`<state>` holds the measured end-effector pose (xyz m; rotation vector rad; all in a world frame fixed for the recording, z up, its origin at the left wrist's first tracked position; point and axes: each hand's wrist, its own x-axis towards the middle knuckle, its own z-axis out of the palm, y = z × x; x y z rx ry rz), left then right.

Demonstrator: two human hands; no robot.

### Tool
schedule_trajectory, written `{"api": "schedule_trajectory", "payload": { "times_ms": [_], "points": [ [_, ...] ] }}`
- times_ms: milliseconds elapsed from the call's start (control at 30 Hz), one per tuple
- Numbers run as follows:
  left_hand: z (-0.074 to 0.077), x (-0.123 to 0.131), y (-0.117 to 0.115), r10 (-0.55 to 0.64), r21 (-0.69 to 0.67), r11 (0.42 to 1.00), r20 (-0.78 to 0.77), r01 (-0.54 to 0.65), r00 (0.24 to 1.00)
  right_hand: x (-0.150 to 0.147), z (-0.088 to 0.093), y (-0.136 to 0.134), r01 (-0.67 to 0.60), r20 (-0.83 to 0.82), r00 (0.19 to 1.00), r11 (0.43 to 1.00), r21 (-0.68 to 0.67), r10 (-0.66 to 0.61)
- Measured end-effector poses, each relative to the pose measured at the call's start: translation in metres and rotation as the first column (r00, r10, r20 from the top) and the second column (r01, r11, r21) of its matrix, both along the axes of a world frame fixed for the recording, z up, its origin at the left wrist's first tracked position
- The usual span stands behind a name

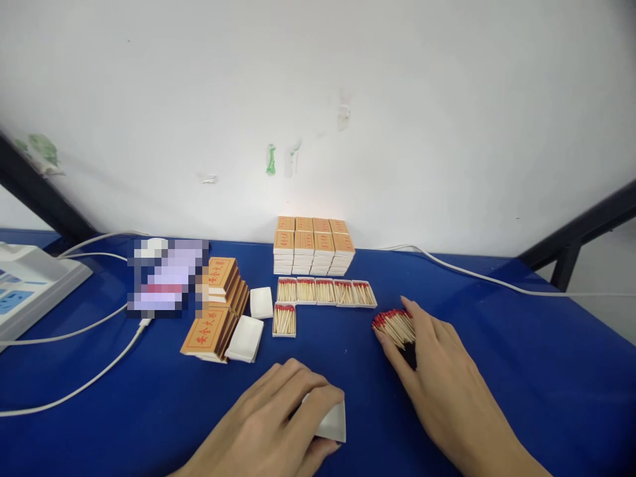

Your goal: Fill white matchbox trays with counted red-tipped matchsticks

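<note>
My left hand (278, 421) grips a small white matchbox tray (334, 421) near the front of the table, fingers over its top and thumb below. To the right, my right hand (442, 371) curls round a pile of red-tipped matches (395, 326), thumb and fingers on either side of it; its other fingers are partly hidden. Ahead of my hands stands a row of trays filled with matches (325, 291). One more filled tray (284, 320) lies in front of the row's left end. White trays (245, 338) sit at its left.
Orange matchboxes (313, 245) are stacked against the wall. Flat orange covers (209, 331) lie in piles at the left, beside a blurred-out phone (171, 275) on a white cable (114, 374). A power strip (30, 285) stands far left; another cable (472, 273) runs right.
</note>
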<state>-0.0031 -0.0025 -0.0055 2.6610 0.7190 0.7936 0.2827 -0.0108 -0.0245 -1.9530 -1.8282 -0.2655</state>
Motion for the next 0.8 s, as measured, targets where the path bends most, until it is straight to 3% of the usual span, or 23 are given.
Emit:
{"api": "schedule_trajectory", "payload": {
  "times_ms": [300, 533, 800],
  "points": [
    [0.003, 0.002, -0.001, 0.034, 0.018, 0.999, 0.035, -0.035, 0.999, -0.009, 0.037, -0.010, -0.089, 0.113, 0.991, 0.990, 0.112, 0.076],
    [0.004, 0.004, 0.000, 0.056, 0.018, 0.998, 0.038, -0.056, 0.998, -0.007, 0.032, -0.008, -0.308, 0.390, 0.874, 0.951, -0.019, 0.291],
    [0.003, 0.001, -0.001, 0.076, -0.052, 0.996, 0.028, -0.074, 0.997, -0.009, 0.038, 0.007, -0.331, 0.162, 0.927, 0.941, -0.073, 0.339]
  ]
}}
